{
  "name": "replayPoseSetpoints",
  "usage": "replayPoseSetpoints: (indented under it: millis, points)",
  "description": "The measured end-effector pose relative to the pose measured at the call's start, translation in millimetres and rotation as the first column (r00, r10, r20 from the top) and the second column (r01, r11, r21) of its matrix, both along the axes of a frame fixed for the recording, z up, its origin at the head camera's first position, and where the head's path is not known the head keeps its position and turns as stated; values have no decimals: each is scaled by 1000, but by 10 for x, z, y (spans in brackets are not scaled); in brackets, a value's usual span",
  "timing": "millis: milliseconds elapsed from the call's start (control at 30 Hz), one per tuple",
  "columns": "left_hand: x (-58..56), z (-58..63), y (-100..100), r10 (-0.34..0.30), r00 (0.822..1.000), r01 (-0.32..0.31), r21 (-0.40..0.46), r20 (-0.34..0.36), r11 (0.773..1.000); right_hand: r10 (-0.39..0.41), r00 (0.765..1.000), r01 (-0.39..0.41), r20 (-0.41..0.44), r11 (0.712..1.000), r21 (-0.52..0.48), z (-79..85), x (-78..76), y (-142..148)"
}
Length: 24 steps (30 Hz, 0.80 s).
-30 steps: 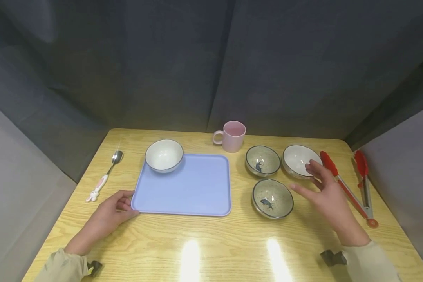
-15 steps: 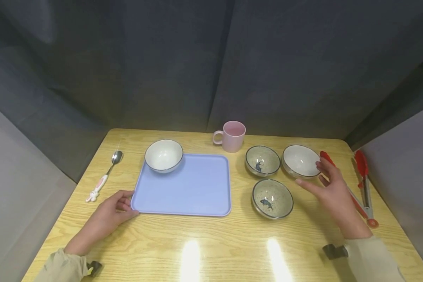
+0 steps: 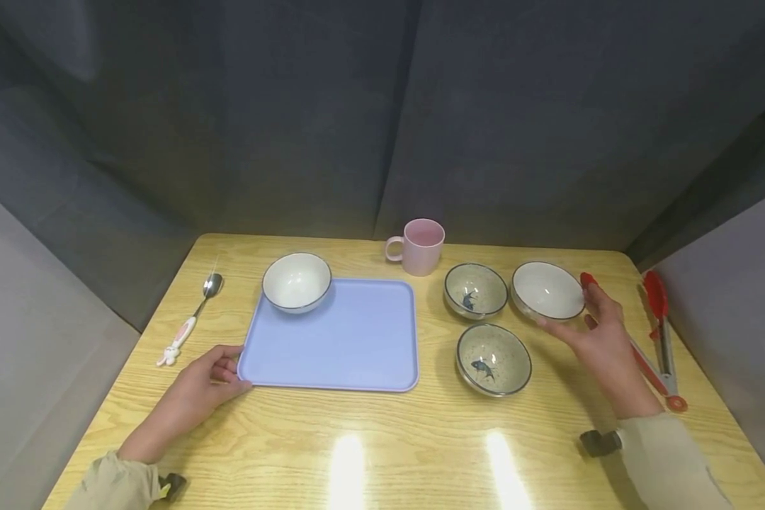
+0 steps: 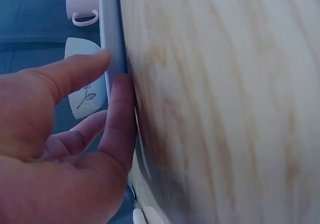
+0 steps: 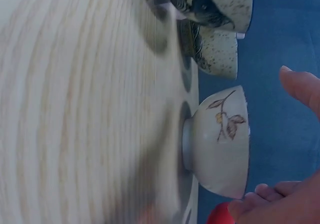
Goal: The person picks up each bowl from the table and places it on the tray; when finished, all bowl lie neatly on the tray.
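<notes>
My left hand [image 3: 202,386] grips the front left corner of a lavender tray [image 3: 357,354]. In the left wrist view the thumb and a finger lie at the tray's rim [image 4: 114,39]. A white bowl [image 3: 297,282] sits on the tray's back left corner. On the right, my right hand [image 3: 602,347] reaches around the near right side of another white bowl [image 3: 547,289]. The right wrist view shows this bowl [image 5: 220,144] upright on the table, with a leafy branch pattern. There, the thumb stands apart from the bowl and the fingertips are by its rim.
Two speckled bowls with fish drawings, a back one [image 3: 475,290] and a front one [image 3: 494,360], stand left of the right hand. A pink mug [image 3: 423,248] is behind. Red-tipped tongs [image 3: 663,354] lie far right; a rabbit-handled spoon [image 3: 191,319] lies far left.
My right hand moves slightly right, then in closer around the right-hand white bowl's near right side. The left hand stays at the tray corner.
</notes>
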<state>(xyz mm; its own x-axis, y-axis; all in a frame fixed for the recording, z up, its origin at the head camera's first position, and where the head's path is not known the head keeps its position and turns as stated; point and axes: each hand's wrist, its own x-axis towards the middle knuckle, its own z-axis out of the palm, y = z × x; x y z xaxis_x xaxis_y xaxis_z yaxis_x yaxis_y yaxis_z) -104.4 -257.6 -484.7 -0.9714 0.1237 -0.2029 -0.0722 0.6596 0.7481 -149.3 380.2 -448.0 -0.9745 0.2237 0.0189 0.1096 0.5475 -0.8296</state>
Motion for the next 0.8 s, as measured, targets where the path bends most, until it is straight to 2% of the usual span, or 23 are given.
replayPoseSetpoints:
  millis: [200,400,567,800]
  points:
    - [-6,9,-10,-5,1000,5,2,-7,1000,-17,1000,17,-6,1000,7,-90,-79,67]
    - [-4,7,-1,1,1000,-1,-1,-3,1000,-13,1000,13,27,1000,9,-160,-155,145]
    - [-5,1,-11,-5,1000,5,-2,-11,1000,23,998,-21,52,999,-44,-224,-211,179]
    - [-1,9,-8,-4,1000,4,-3,-9,1000,39,999,-36,20,992,-118,-309,-290,194]
